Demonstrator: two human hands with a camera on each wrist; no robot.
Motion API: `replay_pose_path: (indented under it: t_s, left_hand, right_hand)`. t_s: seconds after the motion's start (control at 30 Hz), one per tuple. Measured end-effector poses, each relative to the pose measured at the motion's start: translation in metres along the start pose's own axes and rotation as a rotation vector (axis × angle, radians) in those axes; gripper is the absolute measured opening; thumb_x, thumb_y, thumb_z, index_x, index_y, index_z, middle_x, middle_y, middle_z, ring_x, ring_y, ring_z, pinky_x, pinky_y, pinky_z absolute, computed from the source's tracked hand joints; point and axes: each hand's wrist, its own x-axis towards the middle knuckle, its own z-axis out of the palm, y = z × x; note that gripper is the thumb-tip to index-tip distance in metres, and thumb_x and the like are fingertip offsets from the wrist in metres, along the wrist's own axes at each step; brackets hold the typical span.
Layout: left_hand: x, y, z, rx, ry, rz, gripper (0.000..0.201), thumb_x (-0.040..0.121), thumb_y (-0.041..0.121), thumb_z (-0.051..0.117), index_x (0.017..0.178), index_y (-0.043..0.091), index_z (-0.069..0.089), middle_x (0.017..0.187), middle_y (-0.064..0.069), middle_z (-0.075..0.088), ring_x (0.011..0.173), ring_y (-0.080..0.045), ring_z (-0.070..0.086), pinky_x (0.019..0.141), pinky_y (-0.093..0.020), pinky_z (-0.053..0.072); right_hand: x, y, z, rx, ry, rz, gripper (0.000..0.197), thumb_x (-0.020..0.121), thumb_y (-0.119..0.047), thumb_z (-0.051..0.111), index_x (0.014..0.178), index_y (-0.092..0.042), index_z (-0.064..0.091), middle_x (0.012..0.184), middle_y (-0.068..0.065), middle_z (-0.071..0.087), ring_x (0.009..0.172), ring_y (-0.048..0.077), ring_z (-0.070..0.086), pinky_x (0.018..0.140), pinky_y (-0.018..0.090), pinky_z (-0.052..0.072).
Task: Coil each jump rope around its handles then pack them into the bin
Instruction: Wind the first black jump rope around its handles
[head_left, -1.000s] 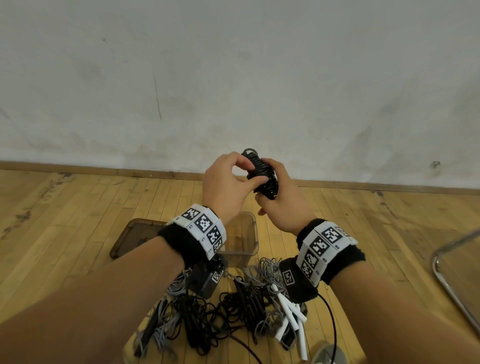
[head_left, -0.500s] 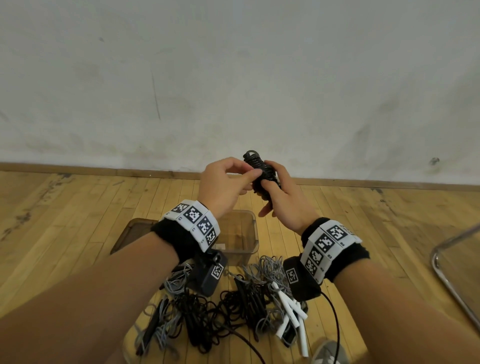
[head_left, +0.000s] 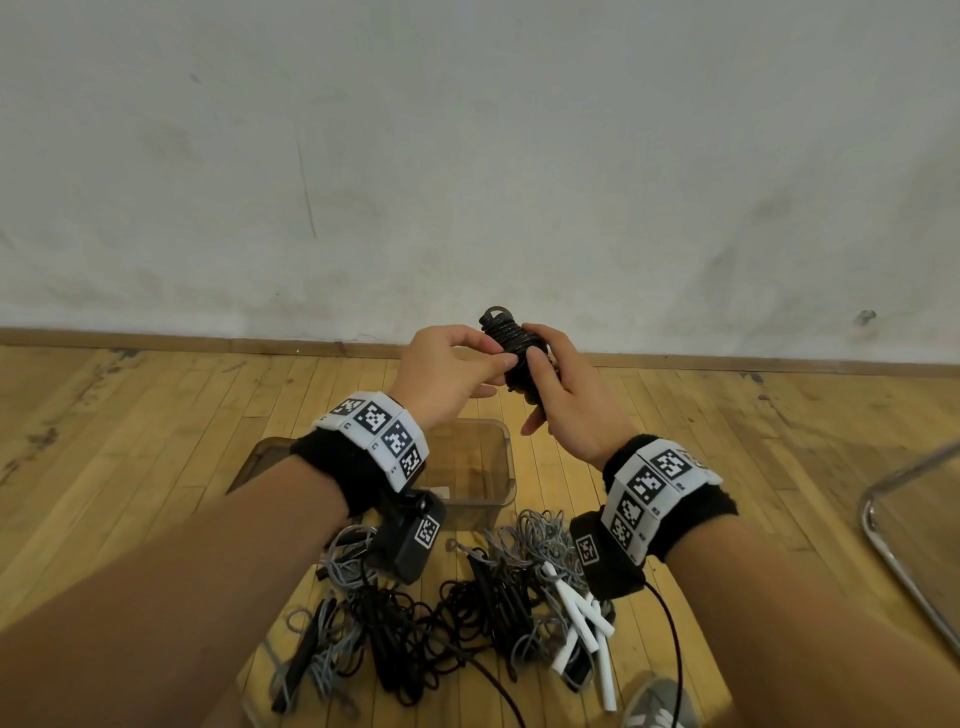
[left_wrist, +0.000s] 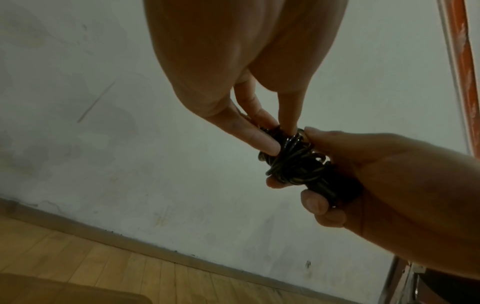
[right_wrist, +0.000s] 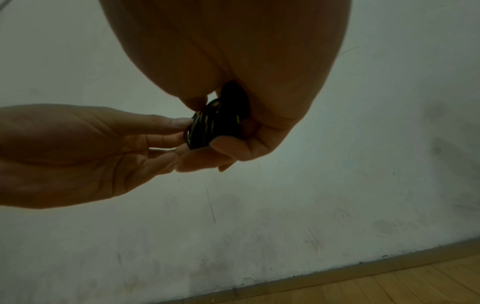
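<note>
A black jump rope (head_left: 511, 345) coiled tightly round its handles is held up in front of the wall. My right hand (head_left: 563, 395) grips the bundle (left_wrist: 293, 164) from the right, fingers curled round it. My left hand (head_left: 447, 371) pinches the coils (right_wrist: 207, 127) at the bundle's upper left side with thumb and fingertips. Below the hands a clear plastic bin (head_left: 498, 467) stands on the floor. Nearer to me lies a tangled pile of black and grey ropes (head_left: 441, 613) with white handles (head_left: 582, 618).
A brown lid (head_left: 254, 462) lies left of the bin on the wooden floor. A chrome chair frame (head_left: 904, 561) stands at the right edge. The white wall and baseboard (head_left: 208, 345) are close behind. A shoe tip (head_left: 654, 706) shows at the bottom.
Both hands have sunk a little with the coiled bundle. My left fingers shifted along the coils while the right hand kept its grip.
</note>
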Motion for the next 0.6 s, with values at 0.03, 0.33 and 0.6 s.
replay_pose_path:
  t_s: [0.03, 0.33, 0.6]
  left_hand:
    - [0.001, 0.000, 0.000, 0.034, -0.002, 0.010, 0.013, 0.088, 0.016, 0.080, 0.095, 0.011, 0.070, 0.090, -0.010, 0.077, 0.079, -0.013, 0.077, 0.071, -0.030, 0.064]
    - [-0.002, -0.009, 0.007, 0.360, 0.085, 0.163, 0.019, 0.079, 0.026, 0.078, 0.073, 0.022, 0.061, 0.097, 0.003, 0.063, 0.079, -0.019, 0.069, 0.073, -0.035, 0.056]
    - [-0.002, 0.000, 0.010, 0.277, 0.075, 0.229, 0.017, 0.088, 0.021, 0.075, 0.078, 0.026, 0.062, 0.104, 0.014, 0.054, 0.071, -0.006, 0.061, 0.064, -0.008, 0.045]
  right_hand:
    - [0.001, 0.001, 0.001, -0.010, 0.005, -0.008, 0.040, 0.110, -0.034, 0.037, 0.149, -0.028, 0.039, 0.107, -0.007, 0.064, 0.062, 0.020, 0.071, 0.050, 0.021, 0.051]
    - [-0.002, 0.003, 0.007, 0.016, 0.004, 0.029, 0.038, 0.106, -0.039, 0.046, 0.143, -0.030, 0.046, 0.114, 0.004, 0.067, 0.061, 0.021, 0.073, 0.045, 0.016, 0.045]
    - [0.000, -0.002, 0.008, 0.385, 0.018, 0.132, 0.037, 0.104, -0.041, 0.052, 0.138, -0.027, 0.054, 0.102, 0.009, 0.072, 0.063, 0.023, 0.068, 0.053, 0.023, 0.053]
